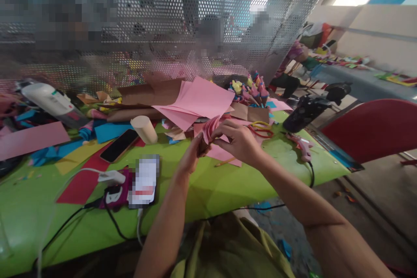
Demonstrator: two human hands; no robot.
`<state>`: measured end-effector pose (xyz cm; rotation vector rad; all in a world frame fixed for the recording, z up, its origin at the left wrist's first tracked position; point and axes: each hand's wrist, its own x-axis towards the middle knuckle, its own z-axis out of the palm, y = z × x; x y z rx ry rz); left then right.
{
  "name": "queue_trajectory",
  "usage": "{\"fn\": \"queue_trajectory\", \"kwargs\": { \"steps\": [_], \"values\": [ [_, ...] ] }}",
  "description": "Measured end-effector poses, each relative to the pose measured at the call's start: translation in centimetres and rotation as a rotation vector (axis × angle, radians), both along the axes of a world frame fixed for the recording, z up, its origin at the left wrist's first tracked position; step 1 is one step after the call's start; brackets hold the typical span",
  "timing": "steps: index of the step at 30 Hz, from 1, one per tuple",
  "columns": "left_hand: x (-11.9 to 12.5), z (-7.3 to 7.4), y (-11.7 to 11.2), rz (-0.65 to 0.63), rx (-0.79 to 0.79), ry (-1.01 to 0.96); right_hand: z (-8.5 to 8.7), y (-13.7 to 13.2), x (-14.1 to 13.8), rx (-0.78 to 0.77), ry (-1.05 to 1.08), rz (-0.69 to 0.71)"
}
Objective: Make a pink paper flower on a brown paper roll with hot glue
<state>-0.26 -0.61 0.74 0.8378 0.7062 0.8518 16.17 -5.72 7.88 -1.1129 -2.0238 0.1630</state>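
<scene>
Between my hands is a bundle of pink paper pieces [211, 128], layered and curved like a fan. My left hand [195, 152] grips its lower end from below. The fingers of my right hand [236, 139] are closed at its right side, pinching at the edge of the layers; exactly what is between the fingertips is hidden. Below the bundle, a flat pink sheet [224, 156] lies on the green table [228, 191], with a pencil [224, 162] across it. Behind my hands a stack of pink sheets [202, 95] rests on other papers.
Left of my hands are a cream paper roll [144, 129], a dark phone [120, 145], a lit phone [145, 180] and a power socket [117, 193] with cords. To the right stand a glue gun [305, 148], scissors [262, 129] and a black bottle [304, 110]. A perforated metal screen [156, 21] closes the back.
</scene>
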Motion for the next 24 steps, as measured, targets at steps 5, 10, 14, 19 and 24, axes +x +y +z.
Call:
{"fn": "queue_trajectory", "kwargs": {
  "steps": [5,10,14,19,24],
  "values": [
    [0.2,0.3,-0.3,0.030,0.108,-0.033,0.6,-0.2,-0.3,-0.061,0.018,-0.010],
    [0.2,0.5,-0.4,0.023,0.144,-0.004,1.1,-0.2,-0.6,-0.070,0.059,-0.046],
    [0.2,0.5,-0.3,-0.001,0.165,-0.013,1.1,-0.2,-1.0,-0.060,0.031,-0.093],
    [0.2,0.1,-0.3,-0.004,0.216,-0.008,1.2,-0.3,-1.4,-0.064,0.017,-0.136],
    [0.1,-0.2,-0.3,-0.012,0.289,0.032,1.2,-0.3,-1.7,-0.084,-0.026,-0.228]
  ]
}}
